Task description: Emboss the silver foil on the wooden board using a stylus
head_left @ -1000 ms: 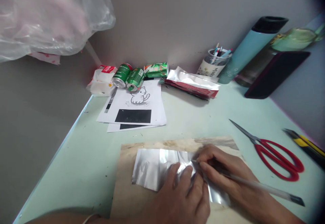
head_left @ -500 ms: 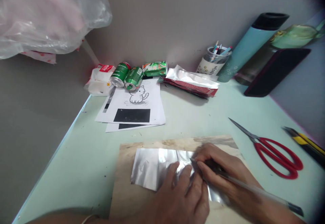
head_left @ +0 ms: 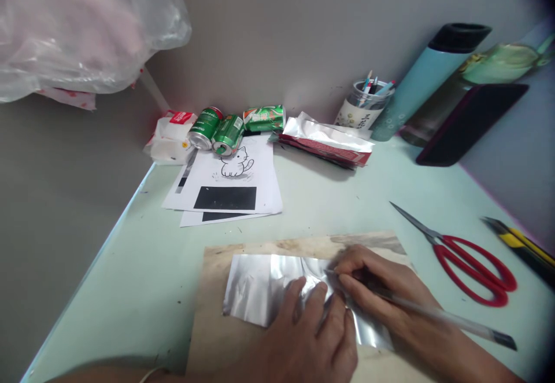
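A shiny metal sheet (head_left: 255, 287) lies on a wooden board (head_left: 217, 342) at the table's front. My left hand (head_left: 310, 337) rests on the sheet with its fingers flat and spread, pressing it down. My right hand (head_left: 381, 290) is closed around a thin clear pen (head_left: 437, 315), its tip touching the sheet just beyond my left fingertips. The pen's dark cap end points to the lower right.
Red-handled scissors (head_left: 472, 264) and a yellow-black utility knife (head_left: 520, 247) lie at the right. Printed sheets with a cat drawing (head_left: 229, 183), green cans (head_left: 217, 128), a foil packet (head_left: 327, 140), a pen cup (head_left: 362, 108) and a teal bottle (head_left: 422, 82) stand at the back.
The pen's shaft has swung slightly in my right hand while its tip stays on the sheet. My left hand has kept its place.
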Motion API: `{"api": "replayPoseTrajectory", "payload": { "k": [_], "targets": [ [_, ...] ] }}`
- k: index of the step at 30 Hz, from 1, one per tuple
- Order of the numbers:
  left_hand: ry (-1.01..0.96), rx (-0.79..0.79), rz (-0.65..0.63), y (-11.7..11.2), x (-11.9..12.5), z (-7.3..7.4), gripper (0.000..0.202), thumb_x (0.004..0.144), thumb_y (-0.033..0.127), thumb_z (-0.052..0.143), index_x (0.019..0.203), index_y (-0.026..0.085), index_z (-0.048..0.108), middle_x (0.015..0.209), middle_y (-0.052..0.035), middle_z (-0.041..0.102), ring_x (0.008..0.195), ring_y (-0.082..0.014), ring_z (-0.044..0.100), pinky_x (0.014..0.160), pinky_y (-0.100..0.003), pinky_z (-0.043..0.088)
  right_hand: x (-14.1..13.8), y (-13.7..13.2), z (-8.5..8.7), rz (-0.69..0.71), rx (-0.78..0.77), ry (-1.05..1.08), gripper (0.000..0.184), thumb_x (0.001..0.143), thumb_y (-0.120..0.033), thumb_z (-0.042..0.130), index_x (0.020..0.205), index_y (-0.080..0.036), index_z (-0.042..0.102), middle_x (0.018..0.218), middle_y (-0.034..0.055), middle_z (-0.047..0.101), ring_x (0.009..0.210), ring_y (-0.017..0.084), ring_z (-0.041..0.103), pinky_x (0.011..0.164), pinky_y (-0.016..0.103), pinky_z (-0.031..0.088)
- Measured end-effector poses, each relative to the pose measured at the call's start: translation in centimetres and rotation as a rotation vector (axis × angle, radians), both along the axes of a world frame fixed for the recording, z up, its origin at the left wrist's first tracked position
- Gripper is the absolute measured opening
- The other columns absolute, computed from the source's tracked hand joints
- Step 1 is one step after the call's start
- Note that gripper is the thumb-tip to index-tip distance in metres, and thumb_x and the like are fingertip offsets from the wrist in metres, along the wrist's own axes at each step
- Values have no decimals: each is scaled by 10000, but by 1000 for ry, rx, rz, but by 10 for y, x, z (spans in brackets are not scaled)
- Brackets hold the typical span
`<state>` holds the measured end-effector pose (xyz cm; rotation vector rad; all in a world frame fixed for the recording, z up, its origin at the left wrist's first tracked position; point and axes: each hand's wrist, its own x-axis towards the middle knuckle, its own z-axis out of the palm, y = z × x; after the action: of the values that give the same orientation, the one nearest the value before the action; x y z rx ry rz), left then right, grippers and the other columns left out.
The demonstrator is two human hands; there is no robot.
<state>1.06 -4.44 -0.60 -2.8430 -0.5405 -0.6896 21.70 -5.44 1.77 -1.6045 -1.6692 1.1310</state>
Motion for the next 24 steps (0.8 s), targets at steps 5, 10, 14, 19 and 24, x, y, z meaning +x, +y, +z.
{"api": "replayPoseTrajectory", "payload": {
  "k": [5,10,14,19,24],
  "targets": [
    [46,-8,-11,1,-1,2,267,1055,195,472,1201,173,695,1193,-49,706,1137,-258,606,986,-452,442,-2,-1,0,14,26,-43,191,1011,-355,525,898,-227,610,865,24,661,777,171,622,682,296,484],
    [27,-3,-16,1,-1,0,271,1054,188,462,1190,169,696,1187,-50,708,1130,-262,614,991,-460,435,-3,-1,2,54,54,-89,196,1024,-325,492,872,-234,575,853,15,635,752,162,598,671,294,475],
    [44,-4,-15,0,-2,-1,262,1054,197,474,1202,167,689,1201,-56,700,1150,-264,607,999,-463,436,-1,1,6,98,70,-103,242,1028,-330,474,812,-233,525,819,13,613,726,159,570,645,290,458],
    [46,7,-23,1,-3,0,260,1051,205,484,1208,165,687,1208,-61,696,1152,-263,607,994,-460,444,0,2,5,93,40,-73,250,1028,-335,480,804,-231,520,800,4,604,706,150,554,627,280,444],
    [28,-1,-3,0,-1,0,252,1050,198,483,1180,167,696,1188,-55,705,1131,-259,616,984,-458,448,1,2,0,26,15,-1,211,1014,-335,507,850,-222,579,837,22,640,759,168,596,667,294,471]
  ]
}}
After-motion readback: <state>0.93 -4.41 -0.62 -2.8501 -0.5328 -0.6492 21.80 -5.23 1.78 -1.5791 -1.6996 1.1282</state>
